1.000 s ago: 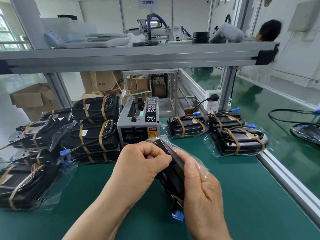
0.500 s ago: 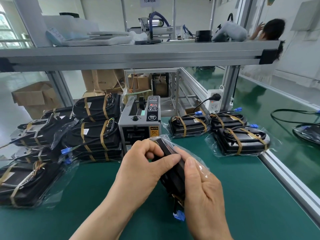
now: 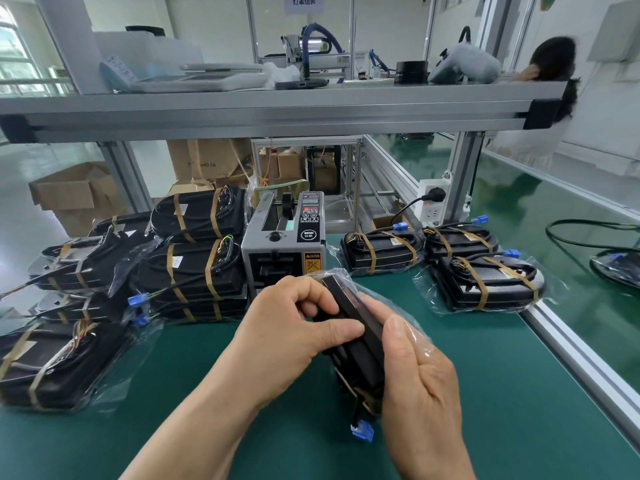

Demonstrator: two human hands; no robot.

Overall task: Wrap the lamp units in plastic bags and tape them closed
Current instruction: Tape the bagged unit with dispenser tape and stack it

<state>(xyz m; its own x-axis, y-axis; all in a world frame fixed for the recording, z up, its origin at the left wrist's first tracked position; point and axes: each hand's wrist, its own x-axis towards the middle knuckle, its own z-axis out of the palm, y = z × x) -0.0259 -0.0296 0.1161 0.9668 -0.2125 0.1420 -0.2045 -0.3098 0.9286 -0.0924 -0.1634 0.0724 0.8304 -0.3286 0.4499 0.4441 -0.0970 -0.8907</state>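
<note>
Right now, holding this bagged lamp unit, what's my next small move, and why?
Probably reach the left hand to the tape dispenser for a strip while the right hand steadies the lamp unit: it stands on edge, plastic bag pulled over its top, dispenser just behind.

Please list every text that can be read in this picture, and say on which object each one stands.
"灯罩组装": white hanging sign, top.
"CAUTION": yellow label on the tape dispenser.
"SEMI": round button on the same dispenser.
"x40 CM": cardboard box behind; the beginning is unreadable.
Too small to read: control panel of the dispenser; white stickers on the lamp units.
</note>
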